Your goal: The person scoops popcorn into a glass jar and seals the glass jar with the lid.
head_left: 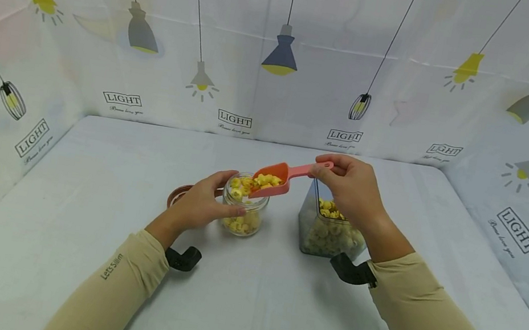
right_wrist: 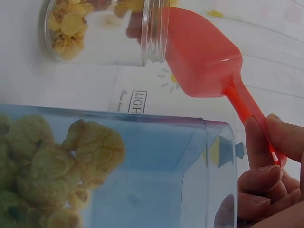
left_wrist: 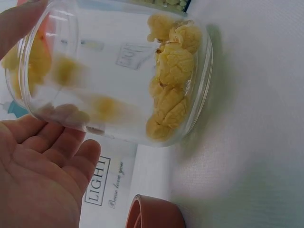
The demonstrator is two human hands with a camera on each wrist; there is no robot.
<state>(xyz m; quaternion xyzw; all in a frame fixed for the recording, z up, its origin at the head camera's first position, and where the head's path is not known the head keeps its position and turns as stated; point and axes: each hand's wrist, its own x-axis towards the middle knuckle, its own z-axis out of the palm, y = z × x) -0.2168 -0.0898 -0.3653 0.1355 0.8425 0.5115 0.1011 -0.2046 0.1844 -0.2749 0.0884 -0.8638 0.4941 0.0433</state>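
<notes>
My left hand [head_left: 198,203] grips a clear glass jar [head_left: 243,226] near its mouth, thumb on the near side and fingers on the far side. Popcorn [left_wrist: 173,76] covers the jar's bottom, and more pieces show near the mouth. Between thumb and fingers my right hand [head_left: 355,194] pinches the handle of a coral-red scoop [right_wrist: 204,57]. The scoop is tilted, its front lip over the jar's mouth, with yellow popcorn [head_left: 267,180] in it. Under the right hand stands a bluish see-through square container [head_left: 307,230] partly filled with popcorn [right_wrist: 38,161].
A reddish-brown ring-like lid [left_wrist: 159,213] lies on the table left of the jar, partly hidden by the left hand. White cloth covers the table [head_left: 241,311]. A backdrop [head_left: 306,96] printed with lamps rises behind and at the sides.
</notes>
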